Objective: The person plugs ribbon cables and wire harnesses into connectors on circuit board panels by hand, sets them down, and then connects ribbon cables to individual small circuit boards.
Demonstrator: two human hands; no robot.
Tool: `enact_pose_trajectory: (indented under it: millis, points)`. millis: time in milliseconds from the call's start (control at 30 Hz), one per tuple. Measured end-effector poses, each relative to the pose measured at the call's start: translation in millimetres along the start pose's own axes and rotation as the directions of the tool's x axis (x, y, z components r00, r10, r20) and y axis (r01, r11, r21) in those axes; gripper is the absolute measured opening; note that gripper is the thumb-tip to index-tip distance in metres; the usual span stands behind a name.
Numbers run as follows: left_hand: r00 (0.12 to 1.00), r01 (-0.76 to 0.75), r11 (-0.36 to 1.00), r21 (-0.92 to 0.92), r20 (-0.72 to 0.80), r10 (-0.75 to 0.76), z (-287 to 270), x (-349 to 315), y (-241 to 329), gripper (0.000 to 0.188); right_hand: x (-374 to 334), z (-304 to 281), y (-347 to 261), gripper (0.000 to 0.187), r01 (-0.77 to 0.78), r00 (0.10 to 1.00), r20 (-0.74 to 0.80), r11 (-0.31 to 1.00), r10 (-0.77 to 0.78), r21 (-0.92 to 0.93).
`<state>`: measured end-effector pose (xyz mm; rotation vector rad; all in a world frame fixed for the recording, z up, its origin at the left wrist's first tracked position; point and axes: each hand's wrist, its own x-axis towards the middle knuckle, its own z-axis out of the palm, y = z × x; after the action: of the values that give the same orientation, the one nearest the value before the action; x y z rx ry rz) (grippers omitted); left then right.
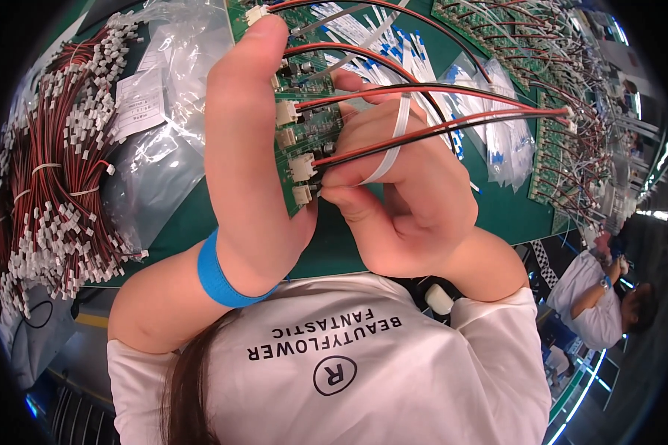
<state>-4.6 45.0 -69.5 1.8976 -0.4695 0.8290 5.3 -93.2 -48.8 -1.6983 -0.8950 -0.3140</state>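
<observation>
My left hand grips a long green circuit board panel by its left edge, holding it up in front of me. White connectors line that edge, and several red and black wire leads plug into them and arch off to the right. My right hand is closed at the board's near end, thumb and forefinger pinching a white flat ribbon cable close to the last connectors. The cable's end is hidden by my fingertips. A blue wristband circles my left wrist.
Bundled red and black leads with white plugs lie at the left beside clear plastic bags. White-and-blue flat cables are spread behind the board on the green tabletop. Wired boards stand at the right; a person sits farther off.
</observation>
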Motion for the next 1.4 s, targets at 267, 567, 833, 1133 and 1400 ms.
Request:
enact_pose_trajectory:
  millis: [267,567,833,1133,1400]
  points:
    - [0.941,0.217,0.584,-0.782,0.009,-0.338,5.5,2.6,11.2,0.051,10.2,-3.7,-7.8,0.015,-0.012,1.000,-0.007,1.000,0.011,-0.023]
    - [0.471,0.621,-0.074,-0.780,0.448,-0.760,4.5,31.2,29.0,0.036,6.7,-19.4,-17.8,0.014,-0.113,0.974,-0.174,0.975,0.147,0.193]
    - [0.592,0.607,-0.165,-0.778,0.580,-0.559,-15.6,49.1,23.2,0.064,15.5,-41.6,-26.5,0.011,0.059,0.984,0.173,0.996,-0.047,-0.066]
    - [0.739,0.499,-0.341,-0.797,0.597,-0.313,-17.8,63.0,24.7,0.091,26.4,-87.1,-3.3,0.008,-0.035,0.973,0.228,0.999,0.040,-0.024]
    - [0.684,0.565,-0.614,-0.551,0.729,-0.025,-16.5,65.5,21.6,0.095,22.8,-86.1,3.6,0.009,-0.263,0.907,0.366,0.958,0.208,0.110]
